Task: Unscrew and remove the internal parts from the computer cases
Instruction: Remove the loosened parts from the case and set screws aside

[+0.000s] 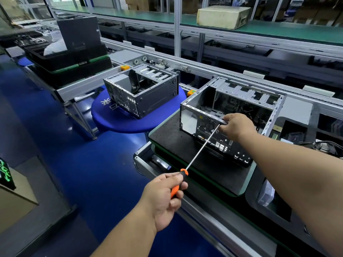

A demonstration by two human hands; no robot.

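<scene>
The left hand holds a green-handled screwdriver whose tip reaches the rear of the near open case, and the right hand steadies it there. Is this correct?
Not quite: the head view shows the screwdriver handle is orange and black, not green. The left hand holds it, and the right hand steadies its tip at the near case rear.

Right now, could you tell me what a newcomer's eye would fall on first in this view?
Probably the long screwdriver with its orange handle, gripped by the left hand low in the middle, its shaft running up to the rear of the open computer case on the black mat. The right hand holds that case's rear edge by the tip. Behind, to the left, a second open case sits on a round blue stool.
</scene>
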